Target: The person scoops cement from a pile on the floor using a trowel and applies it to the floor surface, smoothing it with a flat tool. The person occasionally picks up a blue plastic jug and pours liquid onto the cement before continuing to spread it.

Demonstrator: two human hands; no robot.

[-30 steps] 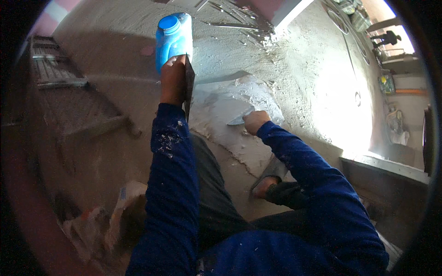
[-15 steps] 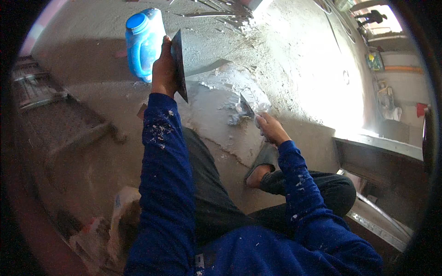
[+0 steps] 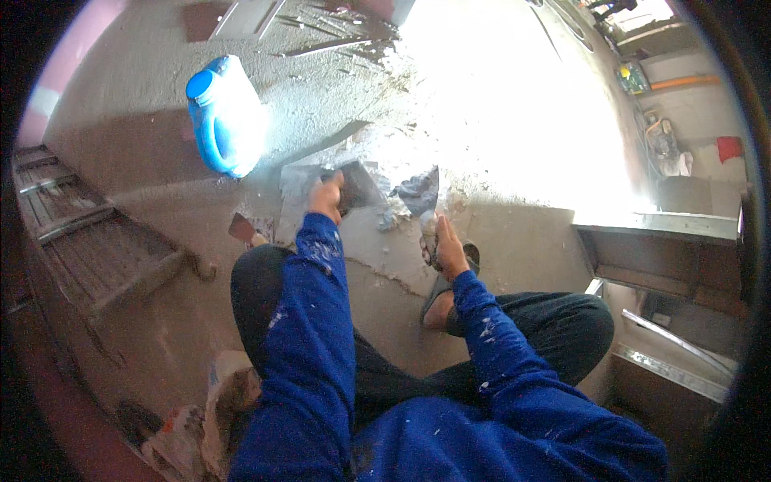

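Two tools are in our hands, both above the pale grey paste [image 3: 384, 247] spread in a ragged patch on the floor [image 3: 514, 249]. Our left hand [image 3: 325, 198] is closed on a dark flat trowel [image 3: 361, 189]; it is blurred, so we cannot tell how the fingers sit on its grip. Our right hand [image 3: 450, 245] is wrapped around the handle of a putty knife [image 3: 426, 198], its blade pointing away from us, just beside the trowel. We judge the knife to be light, but heavier at the tip with the load on it, so we would hold it low on the handle, near the blade. The blade should be thin and a little springy, the trowel stiffer and best held at its middle. The paste looks soft, thick and sticky, likely to cling to metal yet slide off if tilted, and slippery wherever it smears a handle. To the eye, the knife's wedge-shaped blade carries a dark grey, lumpy heap with one bare edge, the trowel is dull and nearly rectangular, and the paste is rough in ridges, smoother toward us.
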